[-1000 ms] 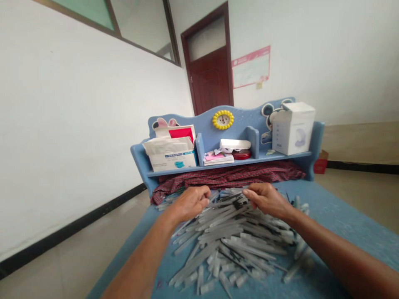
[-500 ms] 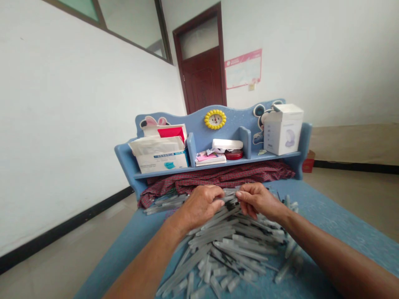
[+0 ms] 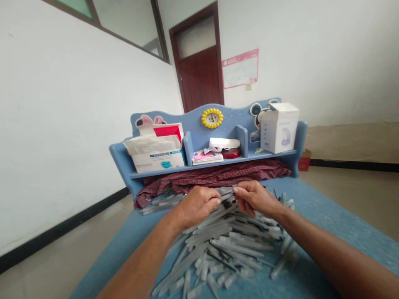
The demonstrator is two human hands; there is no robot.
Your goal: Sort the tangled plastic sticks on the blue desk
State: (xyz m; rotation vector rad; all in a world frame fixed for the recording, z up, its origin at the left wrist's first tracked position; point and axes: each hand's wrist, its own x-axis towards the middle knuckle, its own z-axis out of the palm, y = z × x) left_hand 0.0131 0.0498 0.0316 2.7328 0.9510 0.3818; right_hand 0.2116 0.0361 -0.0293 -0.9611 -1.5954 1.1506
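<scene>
A heap of frosted, translucent pen barrels and caps (image 3: 215,232), with thin dark refills among them, lies spread over the blue table. My left hand (image 3: 199,205) is over the far left part of the heap, thumb and forefinger closed together; whatever they grip is hidden. Just across a small gap, my right hand (image 3: 254,198) pinches with thumb and forefinger, its other fingers curled under. The piece at its fingertips is too small and blurred to make out. Pale barrels show in the gap between the two hands.
Behind the heap, a red plaid cloth (image 3: 218,176) is bunched under a blue shelf (image 3: 243,158). The shelf bears a mask box (image 3: 158,160), papers, a round red tin (image 3: 231,153) and a white carton (image 3: 280,128). More barrels (image 3: 162,203) lie at the far left.
The whole view has shifted slightly, so everything sits a little further left. My left thumb and forefinger look closer together. The right hand keeps its pinch, and the heap looks the same.
</scene>
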